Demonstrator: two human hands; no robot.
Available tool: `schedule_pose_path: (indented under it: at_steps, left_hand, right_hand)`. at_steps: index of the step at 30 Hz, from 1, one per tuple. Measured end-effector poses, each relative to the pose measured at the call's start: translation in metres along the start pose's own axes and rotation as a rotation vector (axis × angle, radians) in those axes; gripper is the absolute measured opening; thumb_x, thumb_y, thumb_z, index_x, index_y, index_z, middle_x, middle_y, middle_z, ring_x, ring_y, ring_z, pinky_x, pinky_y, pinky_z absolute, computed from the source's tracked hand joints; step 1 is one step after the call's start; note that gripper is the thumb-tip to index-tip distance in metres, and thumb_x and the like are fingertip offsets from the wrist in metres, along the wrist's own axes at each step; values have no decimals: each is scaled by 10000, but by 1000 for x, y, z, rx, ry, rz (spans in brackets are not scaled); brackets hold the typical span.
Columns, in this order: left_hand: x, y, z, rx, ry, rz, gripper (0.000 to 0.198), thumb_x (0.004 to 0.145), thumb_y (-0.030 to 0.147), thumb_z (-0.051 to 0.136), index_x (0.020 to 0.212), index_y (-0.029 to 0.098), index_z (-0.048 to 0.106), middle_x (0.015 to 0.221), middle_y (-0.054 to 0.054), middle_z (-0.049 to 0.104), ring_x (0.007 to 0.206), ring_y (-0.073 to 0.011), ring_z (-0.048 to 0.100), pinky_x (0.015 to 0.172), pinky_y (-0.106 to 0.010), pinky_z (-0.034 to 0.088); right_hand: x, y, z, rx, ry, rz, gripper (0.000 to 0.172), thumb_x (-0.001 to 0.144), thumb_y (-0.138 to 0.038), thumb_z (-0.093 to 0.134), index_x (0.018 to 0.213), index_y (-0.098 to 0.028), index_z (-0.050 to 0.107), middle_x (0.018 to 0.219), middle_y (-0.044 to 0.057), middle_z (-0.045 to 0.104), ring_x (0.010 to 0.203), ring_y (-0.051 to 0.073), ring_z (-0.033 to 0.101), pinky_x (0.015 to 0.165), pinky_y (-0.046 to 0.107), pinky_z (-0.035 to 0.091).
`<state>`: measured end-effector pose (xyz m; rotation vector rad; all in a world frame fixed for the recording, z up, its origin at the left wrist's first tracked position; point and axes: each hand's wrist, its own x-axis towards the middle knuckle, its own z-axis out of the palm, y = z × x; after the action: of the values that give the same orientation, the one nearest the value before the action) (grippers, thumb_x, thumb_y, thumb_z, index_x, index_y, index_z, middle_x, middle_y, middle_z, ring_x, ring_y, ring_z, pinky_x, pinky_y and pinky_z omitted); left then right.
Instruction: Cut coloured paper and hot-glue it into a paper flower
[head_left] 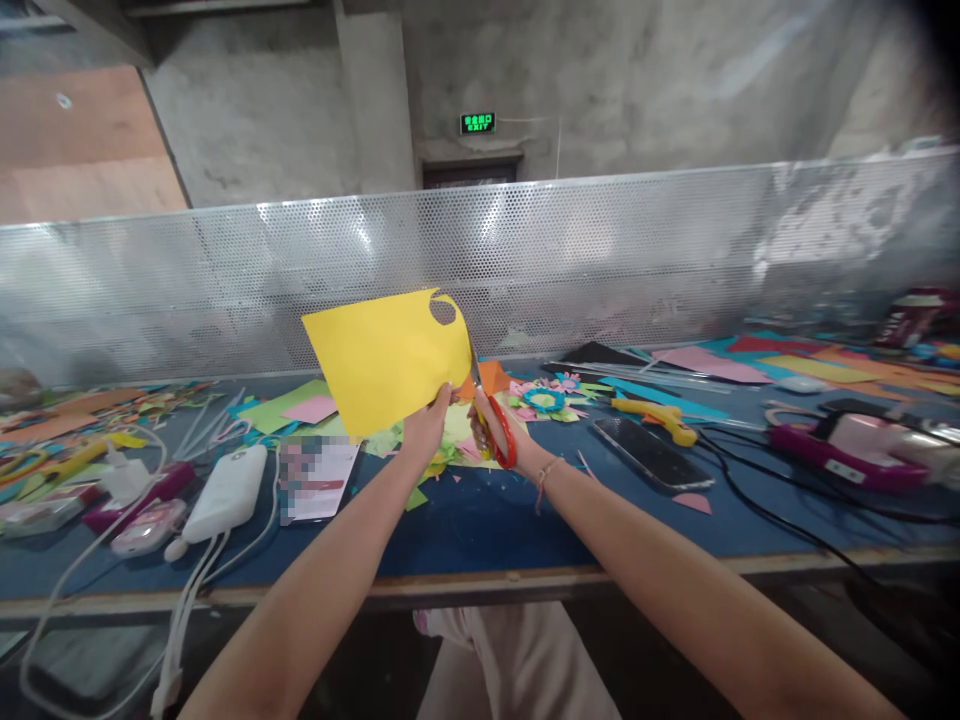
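Note:
My left hand [426, 428] pinches the lower edge of a yellow paper sheet [382, 360] and holds it upright above the blue table [480, 520]. The sheet has a round notch cut near its top right corner. My right hand [501, 432] is closed in the handles of red scissors [504, 436], whose blades run up along the sheet's right edge. Both hands are close together over a heap of coloured paper scraps [457, 450].
A white power bank [225, 492] with cables and a card lie at the left. A phone [651, 452], a yellow glue gun [658, 416], black cables and a pink device [847, 448] lie at the right. A perforated metal screen [600, 260] bounds the table's back.

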<state>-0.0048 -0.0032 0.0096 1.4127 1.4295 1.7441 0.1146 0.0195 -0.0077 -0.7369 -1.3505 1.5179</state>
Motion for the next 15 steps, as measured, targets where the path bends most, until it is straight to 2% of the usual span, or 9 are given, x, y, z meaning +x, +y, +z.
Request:
schedule_pose_path:
  at_steps: [5,15]
  left_hand:
    - [0,2,-1,26,-50,-1,294,763,425,506,768,204,700,796,-45,700,858,-215,621,890,-337,408]
    - [7,11,-11,-22,-39,72,224,725,322,558,730,132,676,757,-81,700,745,-202,645,811,-339,478]
  right_hand:
    - [4,0,-5,-76,37,-19,469,758,-646,419,627,-196,404,375,-80,336,292,50,303,297,167,268]
    - [6,-2,-9,-212,98,-44,409,774,-575,473,643,-192,415,390,-80,336,314,47,305,307,162,276]
